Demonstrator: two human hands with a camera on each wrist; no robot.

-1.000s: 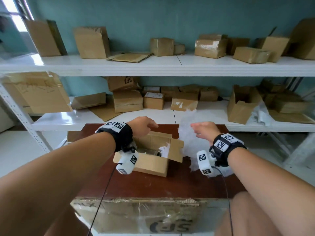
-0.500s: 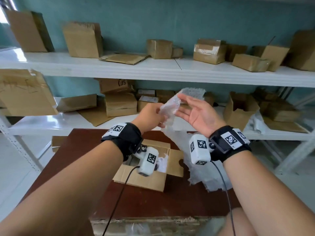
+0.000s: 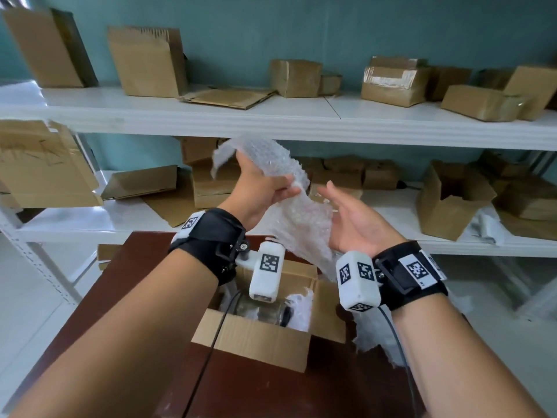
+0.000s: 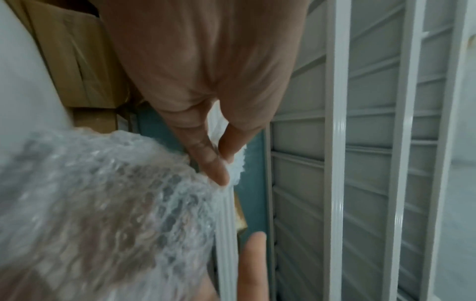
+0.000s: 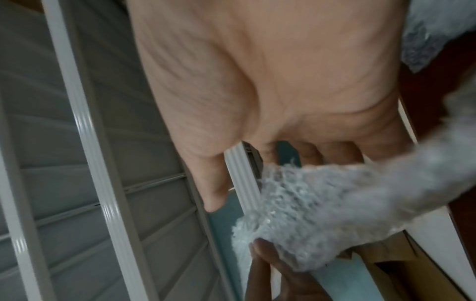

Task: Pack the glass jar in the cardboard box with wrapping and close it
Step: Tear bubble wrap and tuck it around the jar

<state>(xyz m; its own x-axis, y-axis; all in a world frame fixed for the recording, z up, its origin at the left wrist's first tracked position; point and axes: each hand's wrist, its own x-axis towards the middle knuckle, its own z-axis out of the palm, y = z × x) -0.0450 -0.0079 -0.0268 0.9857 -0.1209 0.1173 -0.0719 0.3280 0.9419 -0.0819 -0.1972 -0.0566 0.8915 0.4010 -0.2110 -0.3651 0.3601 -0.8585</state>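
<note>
Left hand (image 3: 259, 188) raised above the worktop (image 3: 271, 393), thumb and fingers pinching a crumpled sheet of clear bubble wrap (image 3: 289, 206); the sheet trails down toward the box. Right hand (image 3: 355, 221) palm up, fingers straight and loosely spread, just beside the wrap; contact uncertain. Below, the brown cardboard box (image 3: 256, 339) sits open on the dark red-brown worktop, flaps out. Glass jar (image 3: 259, 310) lies inside on its side, white wrapping beside it.

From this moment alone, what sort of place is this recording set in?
Probably a parcel packing or storage room: white metal shelving stacked with cardboard boxes, a brown table holding an open cardboard box, and bubble wrap in hand.
</note>
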